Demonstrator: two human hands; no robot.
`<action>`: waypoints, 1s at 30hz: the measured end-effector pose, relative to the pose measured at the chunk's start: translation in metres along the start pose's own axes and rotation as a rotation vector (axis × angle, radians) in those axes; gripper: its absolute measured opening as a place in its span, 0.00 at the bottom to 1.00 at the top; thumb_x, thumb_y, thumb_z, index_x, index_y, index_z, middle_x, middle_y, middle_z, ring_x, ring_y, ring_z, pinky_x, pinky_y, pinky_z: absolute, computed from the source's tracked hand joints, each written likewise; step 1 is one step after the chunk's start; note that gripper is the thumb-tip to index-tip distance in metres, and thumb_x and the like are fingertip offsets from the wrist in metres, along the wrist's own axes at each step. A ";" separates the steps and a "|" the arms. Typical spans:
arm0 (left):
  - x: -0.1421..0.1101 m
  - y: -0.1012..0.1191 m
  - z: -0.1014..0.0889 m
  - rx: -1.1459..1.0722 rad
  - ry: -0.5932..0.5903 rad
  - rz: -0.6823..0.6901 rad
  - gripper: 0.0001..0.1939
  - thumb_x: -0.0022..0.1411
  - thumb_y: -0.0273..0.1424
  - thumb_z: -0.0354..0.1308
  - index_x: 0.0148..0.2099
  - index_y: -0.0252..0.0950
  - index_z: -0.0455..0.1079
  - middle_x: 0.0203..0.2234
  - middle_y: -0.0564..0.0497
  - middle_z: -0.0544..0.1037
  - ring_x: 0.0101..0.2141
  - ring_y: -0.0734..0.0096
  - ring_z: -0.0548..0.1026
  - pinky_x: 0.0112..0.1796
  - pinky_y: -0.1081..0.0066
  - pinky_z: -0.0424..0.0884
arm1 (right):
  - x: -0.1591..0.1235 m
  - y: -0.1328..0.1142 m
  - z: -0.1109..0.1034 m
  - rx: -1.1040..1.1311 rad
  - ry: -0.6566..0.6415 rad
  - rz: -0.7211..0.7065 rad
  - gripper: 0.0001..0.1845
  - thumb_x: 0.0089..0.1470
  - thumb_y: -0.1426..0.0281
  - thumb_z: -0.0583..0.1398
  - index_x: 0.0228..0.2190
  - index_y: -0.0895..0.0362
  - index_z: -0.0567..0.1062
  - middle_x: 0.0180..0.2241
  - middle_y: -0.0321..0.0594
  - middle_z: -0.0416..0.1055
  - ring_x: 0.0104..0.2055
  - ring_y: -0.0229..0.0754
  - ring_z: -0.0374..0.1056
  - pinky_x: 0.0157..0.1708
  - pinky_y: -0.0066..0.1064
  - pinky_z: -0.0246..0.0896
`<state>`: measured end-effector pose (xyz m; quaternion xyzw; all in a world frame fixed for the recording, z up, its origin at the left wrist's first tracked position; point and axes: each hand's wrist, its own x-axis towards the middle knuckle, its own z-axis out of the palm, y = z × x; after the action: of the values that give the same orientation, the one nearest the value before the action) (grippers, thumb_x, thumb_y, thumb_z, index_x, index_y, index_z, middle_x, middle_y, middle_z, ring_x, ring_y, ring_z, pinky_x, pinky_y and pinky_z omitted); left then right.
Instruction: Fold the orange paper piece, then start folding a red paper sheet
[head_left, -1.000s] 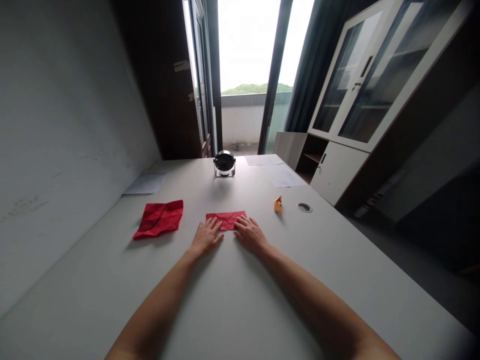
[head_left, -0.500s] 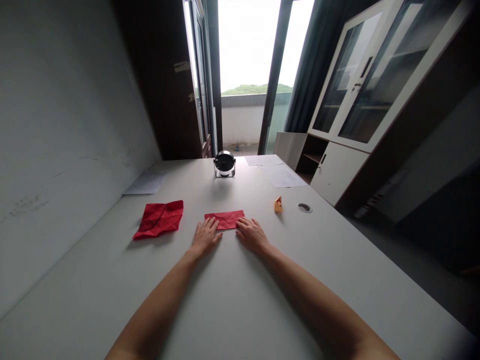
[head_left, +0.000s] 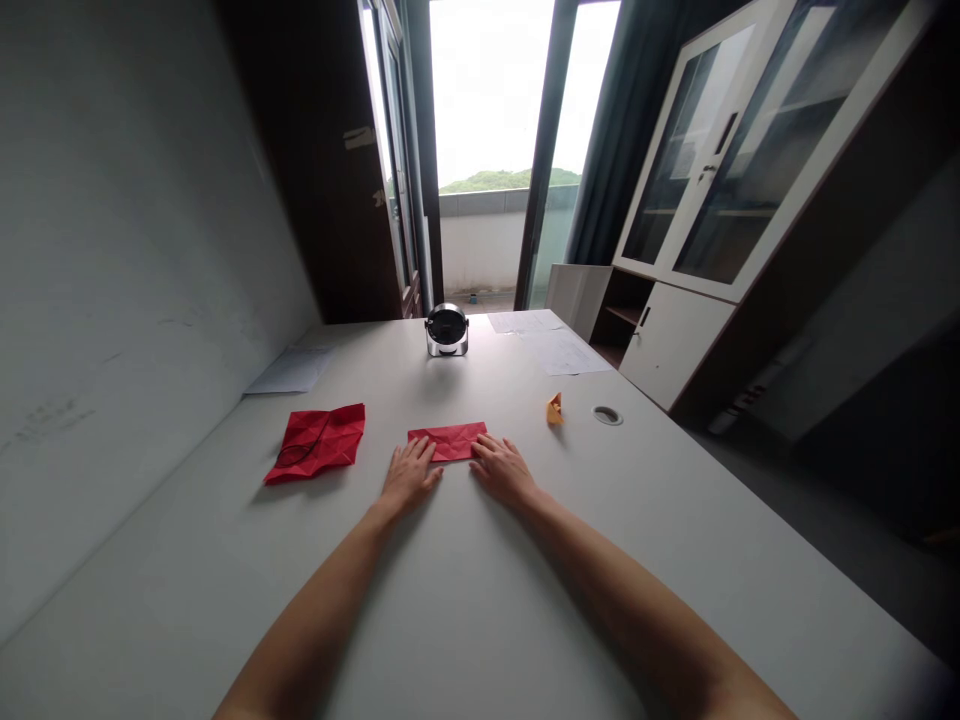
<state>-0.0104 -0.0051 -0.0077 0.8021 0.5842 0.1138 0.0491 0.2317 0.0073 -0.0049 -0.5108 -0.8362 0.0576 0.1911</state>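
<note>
Head view gives me a white table (head_left: 465, 590) running away from the person, with a pale, scuffed wall (head_left: 112, 290) along its left edge. I see a dark brown cabinet (head_left: 304, 190) on the far left and a white cabinet (head_left: 679, 345) on the right, its upper doors glazed. Between them stands a bright glazed opening (head_left: 487, 90), and a dark curtain (head_left: 619, 160) hangs at its right.

On the table, well to the left of the hands, I make out a creased red sheet (head_left: 341, 440) with a thin black cord (head_left: 294, 447) lying on it. Printed papers (head_left: 574, 356) rest near the far right edge, and another pale paper (head_left: 289, 371) lies by the wall.

In the middle I have the left hand (head_left: 409, 472) and the right hand (head_left: 504, 470), both palm down and open, fingers stretched forward. Each touches one end of a folded red strip (head_left: 455, 441), which lies flat and crosswise on the table; neither grips it.

Beyond the strip I see a round black device (head_left: 447, 326) in a shiny stand. To the right sits a round hole (head_left: 607, 415) with a pale rim, and just beside it a small orange folded piece (head_left: 554, 409).
</note>
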 end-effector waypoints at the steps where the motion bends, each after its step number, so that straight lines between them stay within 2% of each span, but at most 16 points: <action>1: 0.000 0.000 0.000 0.000 0.002 0.001 0.29 0.68 0.45 0.45 0.68 0.40 0.55 0.67 0.45 0.55 0.66 0.56 0.52 0.64 0.50 0.46 | 0.000 0.000 0.000 -0.002 -0.001 0.003 0.22 0.62 0.60 0.55 0.56 0.52 0.70 0.62 0.46 0.61 0.65 0.48 0.55 0.65 0.48 0.43; 6: 0.000 0.000 0.001 0.001 0.007 0.004 0.30 0.68 0.45 0.45 0.68 0.40 0.56 0.67 0.45 0.56 0.66 0.57 0.52 0.64 0.51 0.46 | 0.000 -0.001 0.003 0.025 -0.066 -0.148 0.24 0.61 0.59 0.56 0.57 0.49 0.68 0.63 0.42 0.59 0.67 0.48 0.51 0.66 0.46 0.41; 11: 0.001 0.000 0.003 0.012 0.014 -0.079 0.31 0.68 0.47 0.44 0.68 0.40 0.55 0.68 0.44 0.54 0.67 0.55 0.51 0.64 0.50 0.44 | 0.001 -0.002 0.002 0.005 -0.079 -0.040 0.27 0.62 0.58 0.54 0.60 0.51 0.65 0.64 0.45 0.57 0.68 0.49 0.50 0.65 0.48 0.41; 16: 0.000 -0.004 0.003 0.016 -0.047 -0.178 0.35 0.68 0.51 0.38 0.70 0.38 0.50 0.70 0.42 0.46 0.68 0.50 0.44 0.63 0.45 0.42 | 0.001 -0.001 0.002 -0.007 -0.092 -0.024 0.28 0.63 0.56 0.52 0.61 0.51 0.63 0.65 0.45 0.55 0.68 0.49 0.48 0.66 0.49 0.40; 20: 0.000 -0.001 -0.002 0.034 -0.032 -0.043 0.35 0.68 0.51 0.38 0.71 0.41 0.48 0.70 0.46 0.44 0.69 0.55 0.40 0.65 0.47 0.37 | 0.000 0.000 0.002 -0.010 -0.088 -0.025 0.28 0.63 0.56 0.52 0.61 0.52 0.63 0.65 0.45 0.55 0.68 0.49 0.49 0.66 0.48 0.40; 22: 0.000 0.002 -0.002 0.033 -0.045 0.041 0.34 0.69 0.50 0.39 0.71 0.44 0.48 0.70 0.47 0.46 0.69 0.57 0.41 0.65 0.48 0.37 | 0.000 -0.001 0.001 -0.009 -0.091 -0.023 0.28 0.63 0.56 0.52 0.61 0.51 0.63 0.65 0.45 0.55 0.68 0.49 0.48 0.65 0.48 0.40; 24: 0.000 0.005 -0.001 0.022 -0.075 0.057 0.33 0.69 0.50 0.40 0.71 0.45 0.49 0.70 0.47 0.48 0.69 0.56 0.44 0.65 0.48 0.38 | 0.000 -0.001 0.001 -0.007 -0.092 -0.019 0.28 0.63 0.56 0.53 0.61 0.51 0.64 0.65 0.45 0.55 0.68 0.49 0.48 0.65 0.49 0.40; 26: 0.001 0.004 0.001 0.007 -0.061 0.006 0.32 0.69 0.50 0.38 0.69 0.44 0.52 0.69 0.47 0.51 0.68 0.55 0.47 0.64 0.47 0.41 | 0.000 -0.001 0.001 -0.005 -0.091 -0.017 0.28 0.63 0.56 0.53 0.61 0.51 0.64 0.65 0.46 0.55 0.68 0.49 0.48 0.65 0.49 0.40; 30: 0.002 -0.006 0.002 -0.014 0.094 -0.181 0.29 0.70 0.47 0.36 0.66 0.41 0.58 0.66 0.44 0.58 0.65 0.56 0.55 0.63 0.51 0.47 | 0.000 -0.001 0.002 0.004 -0.085 -0.025 0.27 0.62 0.57 0.53 0.61 0.51 0.64 0.65 0.46 0.56 0.68 0.49 0.49 0.65 0.49 0.40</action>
<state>-0.0148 -0.0009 -0.0103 0.7395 0.6551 0.1506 0.0371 0.2305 0.0073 -0.0064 -0.4970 -0.8497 0.0785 0.1573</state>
